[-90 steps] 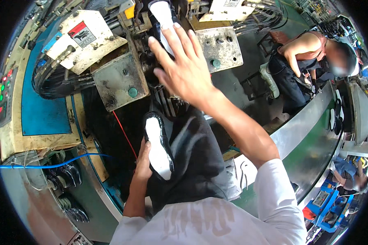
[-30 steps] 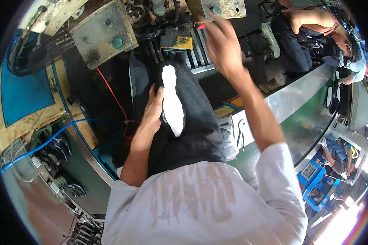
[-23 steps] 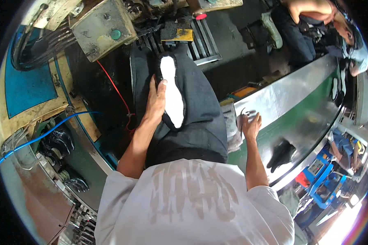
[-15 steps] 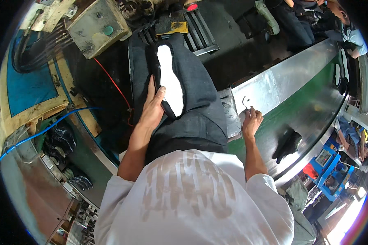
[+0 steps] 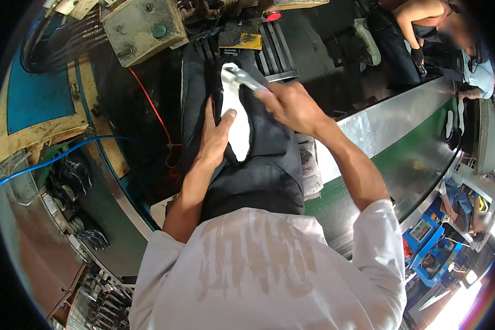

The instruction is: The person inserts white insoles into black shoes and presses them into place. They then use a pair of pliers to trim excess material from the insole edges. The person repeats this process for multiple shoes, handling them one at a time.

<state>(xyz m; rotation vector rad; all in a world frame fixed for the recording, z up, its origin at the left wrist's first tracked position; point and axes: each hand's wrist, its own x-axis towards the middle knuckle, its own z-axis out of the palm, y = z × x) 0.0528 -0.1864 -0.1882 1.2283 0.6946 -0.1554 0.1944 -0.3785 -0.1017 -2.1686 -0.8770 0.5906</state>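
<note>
Across my dark-trousered lap lies a black shoe [image 5: 238,127], upside down, with its long white sole facing up. My left hand [image 5: 214,136] grips the shoe's left side, the thumb pressed on the white sole and the fingers down along the edge. My right hand [image 5: 296,107] is closed round the handle of a silver metal hand tool [image 5: 247,79]. The tool's head is over the far end of the sole. Whether it touches is hard to see, and its exact kind is unclear.
To my right runs a green conveyor belt [image 5: 393,165] with a metal edge [image 5: 368,132]. A grey control box [image 5: 143,33] with a green button stands at the far left. Black shoes [image 5: 74,173] sit on the left. Another person [image 5: 423,33] sits at the far right.
My right hand has come from beside the belt, leftward and away from me, bringing the metal tool over the shoe's far end. My left hand keeps its hold on the shoe.
</note>
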